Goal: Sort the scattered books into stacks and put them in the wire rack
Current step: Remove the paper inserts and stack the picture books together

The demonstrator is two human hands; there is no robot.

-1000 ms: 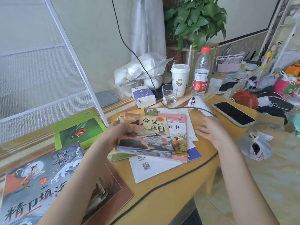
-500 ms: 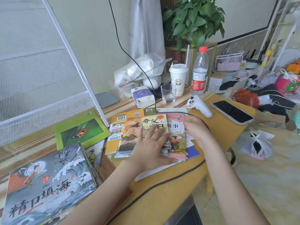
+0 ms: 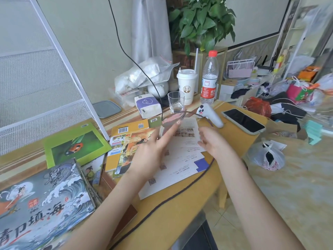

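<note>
Lifting off the orange-covered book (image 3: 133, 148), the left hand (image 3: 153, 150) now hovers above the pile with fingers stretched straight and spread, forefinger toward a motion-blurred pink book (image 3: 173, 119) that half a second ago lay flat under that palm and is now raised at the pile's far edge; whether any finger touches it cannot be told. The right hand (image 3: 212, 141) has drawn back to the pile's right edge, fingers loosely curled and holding nothing, just above the white printed sheet (image 3: 182, 159), which is newly uncovered.

The orange-covered book is thin, glossy and rectangular, lying on a yellow book (image 3: 126, 129) with a barcode. Left of it lies a flat green book (image 3: 75, 143) showing a ladybird, and nearer the camera a large blue-grey book (image 3: 41, 201) with wave artwork tops a stack. Behind and left of the orange-covered book stands the wire rack (image 3: 36, 83), white mesh in a slanted tubular frame. Beyond the book stand a clear glass (image 3: 176, 103), a white paper cup (image 3: 186, 85) and a plastic bottle (image 3: 210, 78); a white controller (image 3: 210, 114) and a dark phone (image 3: 243, 120) lie to its right on the yellow wooden table (image 3: 162, 213).
</note>
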